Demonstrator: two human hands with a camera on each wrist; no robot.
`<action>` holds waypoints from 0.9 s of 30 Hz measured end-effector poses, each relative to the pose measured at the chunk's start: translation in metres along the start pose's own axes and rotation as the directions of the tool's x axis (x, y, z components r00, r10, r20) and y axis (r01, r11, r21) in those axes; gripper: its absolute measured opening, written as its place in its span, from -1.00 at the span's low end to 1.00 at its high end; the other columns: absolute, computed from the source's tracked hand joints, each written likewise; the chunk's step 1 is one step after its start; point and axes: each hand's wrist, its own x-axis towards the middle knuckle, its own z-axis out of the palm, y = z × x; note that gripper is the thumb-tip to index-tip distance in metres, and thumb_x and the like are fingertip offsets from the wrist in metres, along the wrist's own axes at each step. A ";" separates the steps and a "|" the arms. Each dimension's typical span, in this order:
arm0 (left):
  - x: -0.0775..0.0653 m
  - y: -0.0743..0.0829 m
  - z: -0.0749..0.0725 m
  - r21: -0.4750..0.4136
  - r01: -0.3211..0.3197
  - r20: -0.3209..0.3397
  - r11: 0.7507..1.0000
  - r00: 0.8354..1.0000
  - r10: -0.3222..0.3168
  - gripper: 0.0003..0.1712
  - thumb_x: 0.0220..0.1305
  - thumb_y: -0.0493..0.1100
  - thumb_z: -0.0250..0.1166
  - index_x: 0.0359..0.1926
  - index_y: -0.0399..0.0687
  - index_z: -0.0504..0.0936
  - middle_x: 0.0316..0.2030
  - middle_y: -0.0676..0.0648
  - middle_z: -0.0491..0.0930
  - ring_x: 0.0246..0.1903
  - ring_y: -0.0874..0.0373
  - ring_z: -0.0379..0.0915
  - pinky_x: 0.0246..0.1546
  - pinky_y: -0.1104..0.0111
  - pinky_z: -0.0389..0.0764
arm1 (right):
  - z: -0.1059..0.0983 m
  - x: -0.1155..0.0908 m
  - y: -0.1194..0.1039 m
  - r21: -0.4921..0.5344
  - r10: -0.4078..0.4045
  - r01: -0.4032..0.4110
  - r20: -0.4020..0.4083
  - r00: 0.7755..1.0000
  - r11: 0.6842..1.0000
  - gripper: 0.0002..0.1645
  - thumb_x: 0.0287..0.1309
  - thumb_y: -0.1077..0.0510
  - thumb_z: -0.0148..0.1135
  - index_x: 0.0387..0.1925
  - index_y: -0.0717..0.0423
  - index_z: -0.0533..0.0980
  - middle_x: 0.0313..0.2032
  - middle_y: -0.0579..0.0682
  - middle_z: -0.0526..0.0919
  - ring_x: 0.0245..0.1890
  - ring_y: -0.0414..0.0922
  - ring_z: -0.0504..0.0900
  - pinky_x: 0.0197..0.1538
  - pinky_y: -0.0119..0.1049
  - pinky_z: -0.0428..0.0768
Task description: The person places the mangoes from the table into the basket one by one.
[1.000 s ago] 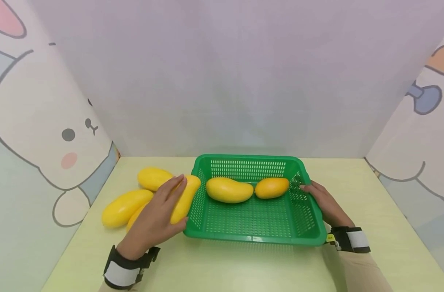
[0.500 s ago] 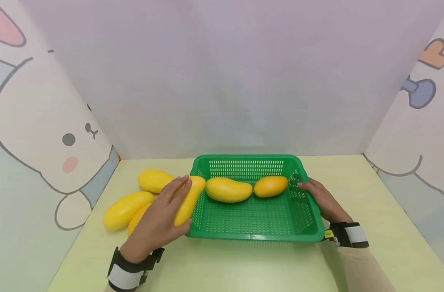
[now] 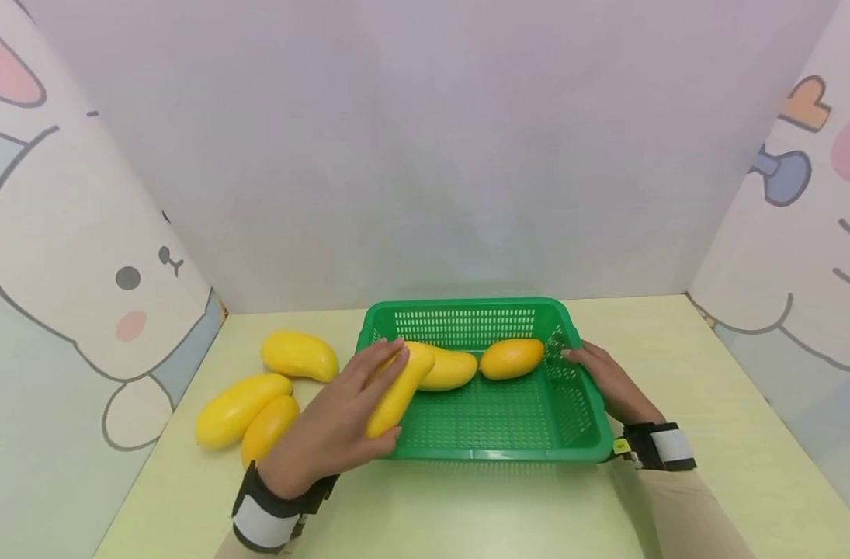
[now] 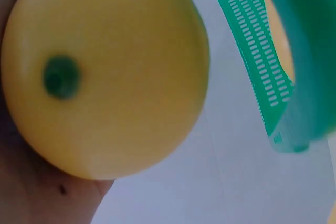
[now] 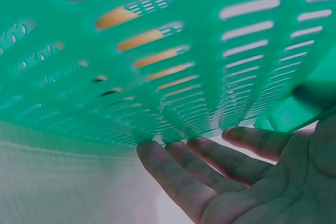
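Note:
My left hand (image 3: 337,427) grips a yellow mango (image 3: 402,388) above the left side of a green plastic basket (image 3: 473,455). Its dark green stem spot shows on the mango (image 4: 126,119) in the left wrist view. Inside the basket lie a partly covered yellow mango (image 3: 456,370) and a smaller orange-yellow mango (image 3: 511,359). At the basket's right side, my right hand (image 3: 616,384) holds the rim, thumb over the inside. From the right wrist view, the fingers (image 5: 236,161) touch the slotted wall from outside.
Left of the basket, three more mangoes lie on the pale table: one yellow mango (image 3: 299,355) at the back, another yellow mango (image 3: 239,410) at the left and an orange-yellow mango (image 3: 269,427) beside it. A pale wall (image 3: 452,155) rises behind; cartoon-printed panels flank the table.
My left hand has carried its mango rightward, from beside the basket to over its left side. The mangoes left on the table show more fully. My right hand stays on the rim.

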 end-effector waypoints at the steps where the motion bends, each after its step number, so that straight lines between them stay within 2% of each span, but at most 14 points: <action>1: 0.002 0.002 0.001 0.000 -0.009 0.009 1.000 1.000 0.009 0.05 -0.04 -0.05 0.33 0.44 -0.13 0.00 0.41 -0.12 0.00 0.37 -0.06 -0.07 0.25 0.12 0.22 | 0.000 0.000 0.000 0.002 -0.001 0.001 0.003 1.000 1.000 -0.19 0.34 -0.18 -0.13 0.44 0.12 -0.07 0.10 0.47 0.34 -0.09 0.26 0.56 -0.17 0.03 0.60; 5: 0.014 0.007 0.005 0.002 -0.076 0.032 0.997 0.997 0.076 0.06 -0.03 -0.05 0.33 0.44 -0.15 0.00 0.41 -0.12 -0.01 0.37 -0.05 -0.07 0.26 0.12 0.21 | 0.001 0.000 -0.001 0.008 -0.008 0.008 0.005 1.000 1.000 -0.19 0.35 -0.17 -0.13 0.43 0.14 -0.08 0.10 0.48 0.34 -0.08 0.28 0.55 -0.17 0.04 0.59; 9: 0.026 0.009 0.008 -0.003 -0.160 0.037 0.987 0.986 0.160 0.03 -0.04 -0.06 0.32 0.43 -0.20 0.03 0.39 -0.14 0.03 0.36 -0.06 -0.03 0.28 0.14 0.17 | 0.001 -0.001 -0.001 0.007 -0.006 0.006 -0.002 1.000 1.000 -0.20 0.35 -0.16 -0.14 0.43 0.13 -0.08 0.09 0.47 0.35 -0.09 0.28 0.56 -0.18 0.03 0.60; 12: 0.034 0.011 0.011 -0.006 -0.199 0.049 0.980 0.979 0.199 0.00 -0.02 -0.06 0.29 0.42 -0.21 0.04 0.38 -0.15 0.07 0.35 -0.06 -0.01 0.27 0.14 0.19 | 0.002 -0.001 -0.001 0.005 -0.002 0.002 0.000 1.000 1.000 -0.20 0.35 -0.16 -0.13 0.44 0.12 -0.08 0.10 0.47 0.35 -0.09 0.27 0.56 -0.18 0.03 0.60; 21: 0.061 0.019 0.018 0.015 -0.234 0.155 0.972 0.961 0.229 -0.05 0.06 0.00 0.20 0.44 -0.09 0.02 0.38 -0.07 0.08 0.34 0.08 0.00 0.21 0.24 0.28 | 0.002 0.000 0.000 0.018 -0.005 0.005 0.003 1.000 1.000 -0.20 0.35 -0.17 -0.13 0.44 0.11 -0.06 0.10 0.47 0.35 -0.09 0.28 0.56 -0.18 0.04 0.60; 27: 0.075 0.019 0.026 -0.050 -0.235 0.245 0.971 0.939 0.241 -0.04 0.08 0.03 0.24 0.45 -0.05 0.00 0.39 -0.01 0.03 0.34 0.15 -0.03 0.23 0.30 0.25 | 0.001 0.000 0.002 0.020 -0.007 0.007 -0.005 1.000 1.000 -0.22 0.35 -0.16 -0.14 0.43 0.12 -0.04 0.10 0.46 0.36 -0.09 0.27 0.56 -0.17 0.02 0.60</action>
